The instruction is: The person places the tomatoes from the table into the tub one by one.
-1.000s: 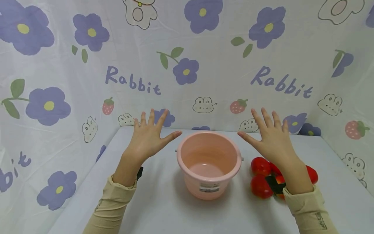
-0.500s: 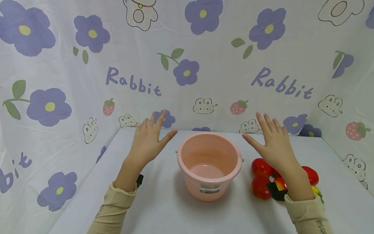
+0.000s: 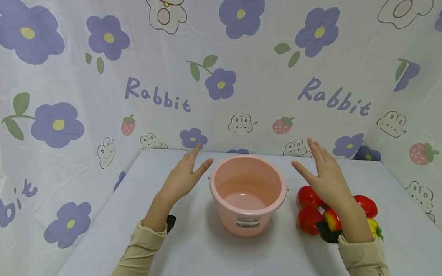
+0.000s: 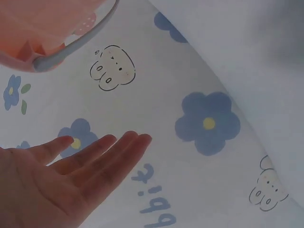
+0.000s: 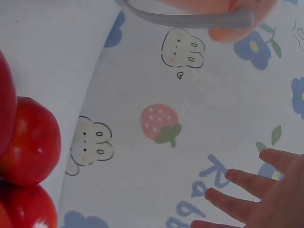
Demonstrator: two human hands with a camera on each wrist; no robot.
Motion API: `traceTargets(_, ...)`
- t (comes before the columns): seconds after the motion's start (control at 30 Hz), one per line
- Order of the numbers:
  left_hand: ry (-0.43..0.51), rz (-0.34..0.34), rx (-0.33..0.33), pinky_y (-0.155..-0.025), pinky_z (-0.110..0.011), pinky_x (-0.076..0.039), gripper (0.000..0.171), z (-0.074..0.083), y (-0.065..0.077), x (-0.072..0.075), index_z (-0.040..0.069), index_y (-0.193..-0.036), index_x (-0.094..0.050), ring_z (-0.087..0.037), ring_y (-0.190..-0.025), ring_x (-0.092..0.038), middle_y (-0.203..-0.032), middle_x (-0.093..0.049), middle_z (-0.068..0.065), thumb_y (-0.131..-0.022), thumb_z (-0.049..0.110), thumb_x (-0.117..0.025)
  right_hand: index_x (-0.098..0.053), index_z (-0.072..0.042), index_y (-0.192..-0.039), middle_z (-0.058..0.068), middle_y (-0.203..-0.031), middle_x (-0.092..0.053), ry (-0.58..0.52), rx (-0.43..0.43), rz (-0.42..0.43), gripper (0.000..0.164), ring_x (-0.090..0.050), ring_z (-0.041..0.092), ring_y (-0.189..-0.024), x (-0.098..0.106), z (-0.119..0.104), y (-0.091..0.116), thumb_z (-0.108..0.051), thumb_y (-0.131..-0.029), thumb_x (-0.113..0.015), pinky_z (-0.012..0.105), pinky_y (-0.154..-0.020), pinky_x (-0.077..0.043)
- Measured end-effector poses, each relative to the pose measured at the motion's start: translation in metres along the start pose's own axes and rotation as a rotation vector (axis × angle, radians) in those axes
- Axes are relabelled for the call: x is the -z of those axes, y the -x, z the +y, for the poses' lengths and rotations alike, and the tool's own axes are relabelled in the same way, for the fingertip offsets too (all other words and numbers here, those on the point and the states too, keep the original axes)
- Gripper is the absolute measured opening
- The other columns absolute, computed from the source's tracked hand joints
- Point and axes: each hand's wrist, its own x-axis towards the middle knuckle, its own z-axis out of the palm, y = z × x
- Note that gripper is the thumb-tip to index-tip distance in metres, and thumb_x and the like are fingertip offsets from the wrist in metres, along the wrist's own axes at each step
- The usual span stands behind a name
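A pink bucket (image 3: pixel 228 220) stands upright mid-table, its inside bare; the left wrist view shows its grey handle (image 4: pixel 83 46). Left of it, my left hand (image 3: pixel 180 178) hovers palm inward, thumb apart from the fingers, holding nothing. On the other side my right hand (image 3: pixel 326 178) is raised with fingers extended, also holding nothing and not touching the bucket. Beneath and beside the right forearm lie several glossy red fruits (image 3: pixel 310 220), a red-and-yellow one (image 3: pixel 331 219) and a yellow one with a green stem (image 3: pixel 374 229), partly hidden by the arm.
A white table (image 3: pixel 200 253) carries everything. Behind it and along both sides hangs a white curtain (image 3: pixel 262 92) printed with flowers, rabbits and strawberries. Black pieces, one at the left wrist (image 3: pixel 170 223) and one at the right (image 3: pixel 328 232), sit below the hands.
Both hands have lowered slightly and turned their palms more inward, with fingers less spread. The right hand has shifted a little right, uncovering more of the fruits. The bucket has stayed put.
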Motion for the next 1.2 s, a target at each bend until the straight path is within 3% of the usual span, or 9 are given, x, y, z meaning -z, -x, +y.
traceTargets(0.07, 0.050, -0.028, 0.014, -0.114, -0.062, -0.032, 0.086, -0.001, 0.000, -0.005, 0.031, -0.157, -0.014, -0.035, -0.147, -0.030, -0.162, -0.026, -0.008, -0.088, 0.079, -0.032, 0.003, -0.031, -0.157, 0.017, -0.165, -0.007, -0.010, -0.008, -0.003, 0.089, -0.012, 0.049, -0.147, -0.001, 0.003, 0.001, -0.063, -0.092, -0.048, 0.079, -0.106, -0.017)
traceTargets(0.23, 0.196, -0.078, 0.053, -0.108, -0.059, -0.042, 0.080, -0.005, 0.000, -0.017, 0.030, -0.155, -0.021, -0.036, -0.136, -0.047, -0.154, -0.040, -0.012, -0.091, 0.074, -0.036, 0.003, -0.031, -0.157, 0.018, -0.164, -0.009, -0.025, -0.032, -0.001, 0.088, -0.014, 0.049, -0.147, -0.005, 0.010, 0.004, -0.062, -0.093, -0.048, 0.079, -0.104, -0.019)
traceTargets(0.37, 0.322, -0.096, 0.077, -0.088, -0.045, -0.057, 0.069, -0.007, 0.001, -0.026, 0.023, -0.153, -0.028, -0.033, -0.121, -0.060, -0.143, -0.052, -0.016, -0.097, 0.061, -0.041, 0.003, -0.030, -0.157, 0.019, -0.164, -0.010, -0.034, -0.051, 0.003, 0.087, -0.015, 0.050, -0.146, -0.007, 0.016, 0.006, -0.061, -0.093, -0.047, 0.080, -0.103, -0.021)
traceTargets(0.53, 0.462, -0.099, 0.113, -0.067, -0.034, -0.062, 0.067, -0.006, 0.004, -0.033, 0.019, -0.151, -0.034, -0.027, -0.106, -0.066, -0.134, -0.057, -0.018, -0.097, 0.057, -0.044, 0.004, -0.031, -0.157, 0.020, -0.163, -0.010, -0.069, -0.071, -0.003, 0.086, -0.014, 0.051, -0.146, -0.007, 0.022, 0.009, -0.061, -0.094, -0.046, 0.081, -0.101, -0.022)
traceTargets(0.83, 0.720, -0.161, 0.160, -0.063, -0.042, -0.062, 0.068, -0.007, 0.007, -0.044, 0.007, -0.147, -0.039, -0.023, -0.088, -0.068, -0.124, -0.058, -0.023, -0.098, 0.054, -0.046, 0.007, -0.033, -0.156, 0.023, -0.163, -0.007, -0.159, -0.122, -0.016, 0.081, -0.009, 0.053, -0.146, -0.008, 0.036, 0.012, -0.057, -0.097, -0.043, 0.083, -0.098, -0.021)
traceTargets(1.2, 0.831, -0.194, 0.185, -0.065, -0.045, -0.062, 0.064, -0.012, 0.021, -0.047, 0.007, -0.142, -0.043, -0.021, -0.082, -0.070, -0.119, -0.058, -0.025, -0.099, 0.054, -0.045, 0.008, -0.035, -0.155, 0.019, -0.164, -0.002, -0.315, -0.219, -0.013, 0.080, -0.004, 0.052, -0.147, -0.007, 0.059, 0.021, -0.055, -0.097, -0.043, 0.085, -0.095, -0.020)
